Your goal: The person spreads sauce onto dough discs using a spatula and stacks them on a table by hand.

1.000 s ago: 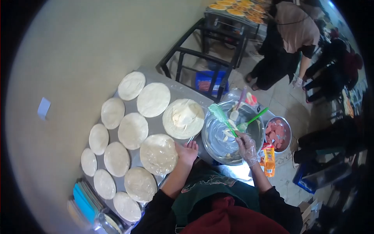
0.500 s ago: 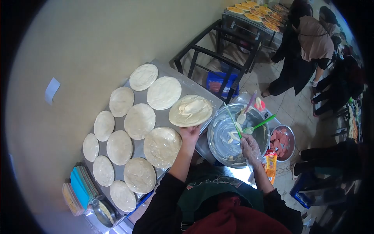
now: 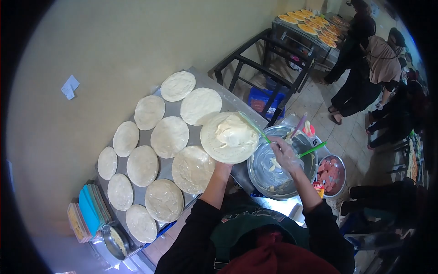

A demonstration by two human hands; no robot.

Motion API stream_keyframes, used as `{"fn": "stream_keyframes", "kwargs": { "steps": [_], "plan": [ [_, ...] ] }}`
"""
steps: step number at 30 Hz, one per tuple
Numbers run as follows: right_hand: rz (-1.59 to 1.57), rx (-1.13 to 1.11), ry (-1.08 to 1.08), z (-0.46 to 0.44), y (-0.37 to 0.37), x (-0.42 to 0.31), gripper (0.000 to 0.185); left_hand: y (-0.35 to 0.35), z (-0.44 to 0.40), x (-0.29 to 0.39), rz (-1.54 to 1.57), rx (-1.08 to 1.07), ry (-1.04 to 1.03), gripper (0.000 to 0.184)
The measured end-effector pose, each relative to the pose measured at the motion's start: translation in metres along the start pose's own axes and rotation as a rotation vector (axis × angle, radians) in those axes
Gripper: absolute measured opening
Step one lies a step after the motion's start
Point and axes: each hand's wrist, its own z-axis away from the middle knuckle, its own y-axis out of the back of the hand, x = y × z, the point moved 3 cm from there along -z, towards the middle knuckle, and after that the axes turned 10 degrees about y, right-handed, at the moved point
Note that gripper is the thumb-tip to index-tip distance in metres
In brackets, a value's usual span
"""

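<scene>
My left hand (image 3: 222, 169) holds up a round pizza base (image 3: 211, 145) from below, most of its fingers hidden under it. A mound of pale cream-coloured spread (image 3: 232, 131) lies on the base. In its clear plastic glove, my right hand (image 3: 286, 155) grips a green-handled spatula (image 3: 265, 136), whose head meets the base's right edge by the spread. Beneath the right hand is a large metal bowl (image 3: 261, 186), its inside smeared with the same spread. Another green-handled spatula (image 3: 314, 149) and a purple-handled one (image 3: 299, 124) rest in the bowl.
Several plain bases cover a metal table (image 3: 243, 106) on my left. A bowl of pink sausage slices (image 3: 329, 176) stands right of the big bowl. Beyond are a black metal frame (image 3: 255, 68), a blue crate (image 3: 269, 101) and a table of topped pizzas (image 3: 315, 23). Several people (image 3: 381, 59) stand at right.
The spatula in my right hand has moved up and left, from the bowl to the base's edge. My left hand has turned the base more toward me. The view has shifted slightly.
</scene>
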Motion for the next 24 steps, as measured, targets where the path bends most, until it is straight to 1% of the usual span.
{"fn": "stream_keyframes", "kwargs": {
  "steps": [2,4,5,7,8,10,11,13,14,16,17,18,20,21,22,24],
  "plan": [
    [0.007,-0.023,0.031,-0.014,-0.015,0.012,0.029,-0.003,0.001,0.003,-0.044,-0.008,-0.011,0.066],
    [-0.090,-0.082,0.228,-0.022,-0.032,0.009,0.028,-0.004,0.005,0.008,-0.087,-0.013,-0.027,0.067],
    [-0.093,-0.084,0.230,-0.023,-0.035,-0.002,0.028,-0.004,0.008,0.004,-0.111,-0.014,-0.033,0.068],
    [-0.185,-0.294,0.064,-0.017,-0.041,-0.028,0.029,0.004,0.025,0.005,-0.162,-0.014,-0.037,0.069],
    [-0.185,-0.289,0.065,-0.011,-0.042,-0.032,0.029,0.007,0.035,0.014,-0.188,-0.019,-0.036,0.069],
    [-0.056,-0.350,0.198,0.011,-0.048,-0.044,0.030,0.008,0.042,0.024,-0.240,-0.031,-0.031,0.070],
    [-0.053,-0.345,0.198,0.024,-0.046,-0.056,0.030,0.007,0.044,0.024,-0.265,-0.037,-0.030,0.071],
    [0.530,-0.414,0.260,0.048,-0.034,-0.082,0.037,-0.003,0.039,0.040,-0.312,-0.052,-0.026,0.072],
    [0.535,-0.408,0.257,0.052,-0.031,-0.088,0.037,0.001,0.052,0.045,-0.335,-0.060,-0.023,0.072],
    [0.974,-0.428,0.056,0.060,-0.021,-0.088,0.045,-0.001,0.053,0.048,-0.382,-0.078,-0.016,0.073],
    [1.003,-0.284,0.153,0.061,-0.019,-0.087,0.051,-0.001,0.056,0.051,-0.405,-0.087,-0.013,0.074],
    [1.009,-0.279,0.150,0.067,-0.024,-0.085,0.051,0.005,0.071,0.054,-0.427,-0.096,-0.012,0.074],
    [0.842,-0.078,0.336,0.079,-0.037,-0.095,0.051,0.012,0.088,0.062,-0.468,-0.109,-0.019,0.075],
    [0.741,-0.123,0.341,0.084,-0.055,-0.119,0.049,0.015,0.096,0.068,-0.488,-0.111,-0.024,0.076],
    [0.774,-0.246,0.254,0.094,-0.078,-0.133,0.048,0.018,0.105,0.065,-0.508,-0.113,-0.031,0.076],
    [0.681,-0.214,0.374,0.110,-0.118,-0.151,0.048,0.028,0.121,0.072,-0.555,-0.118,-0.046,0.077]
  ]
}}
